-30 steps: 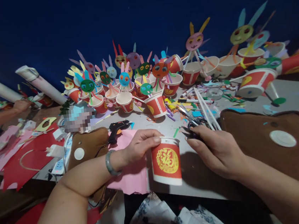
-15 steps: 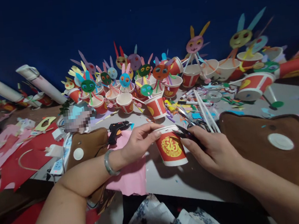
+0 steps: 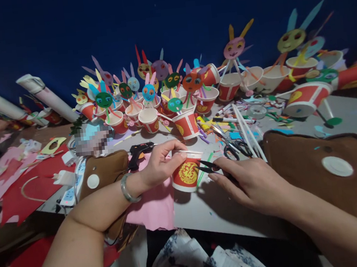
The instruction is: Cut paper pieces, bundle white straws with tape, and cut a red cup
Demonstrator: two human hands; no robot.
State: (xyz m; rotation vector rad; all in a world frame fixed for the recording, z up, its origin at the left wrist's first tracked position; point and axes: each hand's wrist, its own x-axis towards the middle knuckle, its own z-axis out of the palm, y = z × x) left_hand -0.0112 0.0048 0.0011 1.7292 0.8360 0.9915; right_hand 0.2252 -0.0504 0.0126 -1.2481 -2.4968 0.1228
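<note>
A red and white paper cup (image 3: pixel 186 174) with a round gold emblem stands nearly upright, slightly tilted, low over the grey table or on it; I cannot tell which. My left hand (image 3: pixel 165 162) pinches its upper edge between thumb and fingers. A pair of black scissors (image 3: pixel 208 167) is in my right hand (image 3: pixel 249 183), fingers wrapped round the handles. Its blades are parted a little and point left at the cup's right side; whether they touch it is unclear. Thin green strips (image 3: pixel 202 177) lie just behind the blades.
Several paper cups with rabbit-faced figures (image 3: pixel 148 93) crowd the back. Other scissors (image 3: pixel 235 146) and white strips (image 3: pixel 247 130) lie right of centre. A black glue gun (image 3: pixel 137 152) and pink sheet (image 3: pixel 151 208) are left; brown cushions (image 3: pixel 310 170) flank my arms.
The cup has shifted left and turned slightly in my left hand. The scissors have moved left and down from beside the rim to the cup's side. Green strips behind have come into view.
</note>
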